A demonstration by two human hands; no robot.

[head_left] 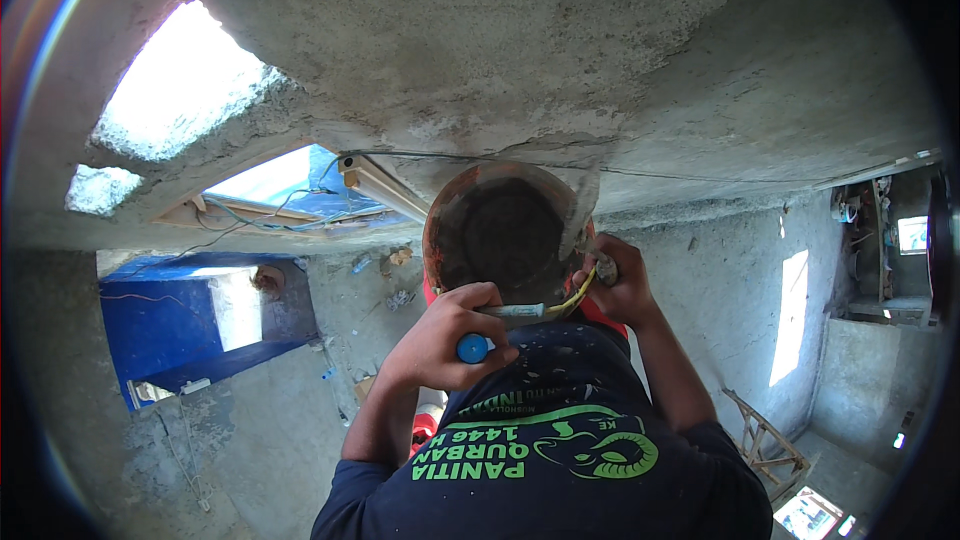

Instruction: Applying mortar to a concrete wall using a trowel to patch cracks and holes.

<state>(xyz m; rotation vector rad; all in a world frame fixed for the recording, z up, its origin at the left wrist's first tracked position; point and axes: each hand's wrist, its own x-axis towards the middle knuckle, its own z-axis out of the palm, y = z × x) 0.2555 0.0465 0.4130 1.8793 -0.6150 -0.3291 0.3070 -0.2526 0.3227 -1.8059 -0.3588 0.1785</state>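
A round orange box with a dark hollow sits recessed in the rough concrete surface in front of me. My left hand grips a screwdriver with a blue-capped handle, its pale shaft pointing right along the box's lower rim. My right hand is at the box's lower right edge, pinching a yellow wire that curves down toward the screwdriver tip. A small grey piece shows at those fingertips. My dark blue shirt with a green print fills the lower middle.
Bright rough-edged openings break the concrete at upper left. A pale batten with loose cables runs beside the box. A blue-painted wall is at left, a wooden ladder frame at lower right, and a lit narrow window slot beyond.
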